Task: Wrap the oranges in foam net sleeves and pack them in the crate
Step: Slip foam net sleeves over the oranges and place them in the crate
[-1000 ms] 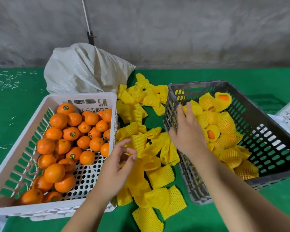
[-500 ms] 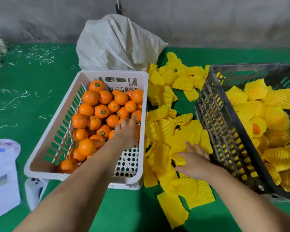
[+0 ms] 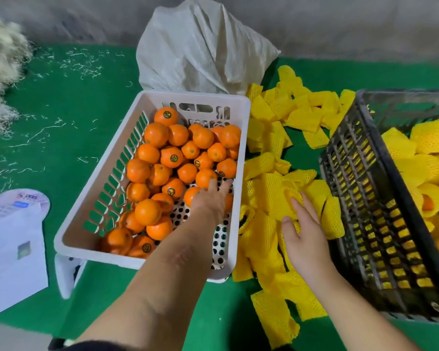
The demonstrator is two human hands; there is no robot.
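Loose oranges (image 3: 160,158) fill the far and left part of a white slotted crate (image 3: 99,252). My left hand (image 3: 212,198) reaches into that crate, fingers stretched forward over the nearest oranges and touching one; no grip shows. Yellow foam net sleeves (image 3: 269,188) lie piled on the green surface between the crates. My right hand (image 3: 302,229) rests flat on this pile, fingers straight, thumb out to the left. On the right, a dark crate (image 3: 365,211) holds several oranges wrapped in sleeves (image 3: 426,168).
A white woven sack (image 3: 203,46) stands behind the white crate against the grey wall. White paper and a round card (image 3: 13,249) lie at the left. Pale shredded fibre (image 3: 0,59) is heaped at the far left, with strands scattered over the green mat (image 3: 61,102).
My left hand went from the sleeve pile into the white crate and further onto the oranges. My right hand left the dark crate and came down on the sleeves. The view shifted left.
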